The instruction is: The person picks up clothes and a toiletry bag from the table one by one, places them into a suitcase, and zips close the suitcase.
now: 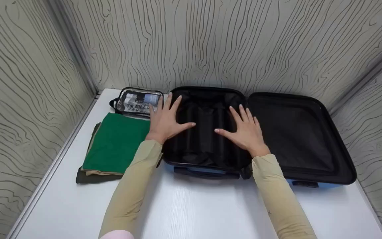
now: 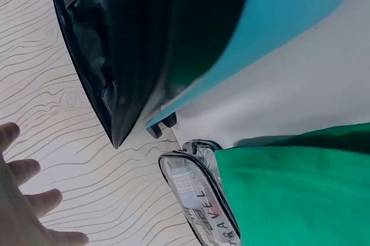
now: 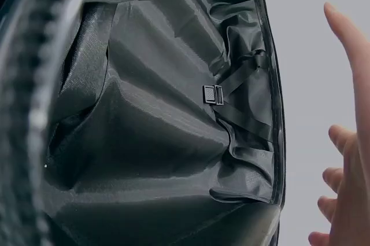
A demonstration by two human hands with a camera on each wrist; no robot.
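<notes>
While, seen from the head, the left hand (image 1: 166, 121) and right hand (image 1: 246, 132) are hovering, fingers spread apart, over an open suitcase (image 1: 206, 139) on the table (image 1: 184, 212), the left wrist view is showing a pouch (image 2: 193, 191) beside green cloth (image 2: 295, 194), the right wrist's a buckle (image 3: 211, 95) inside.

The light was bright and soft, with pale glare on the worktop (image 1: 184, 205). In the right wrist view, the near suitcase edge (image 3: 29, 113) was blurred.
</notes>
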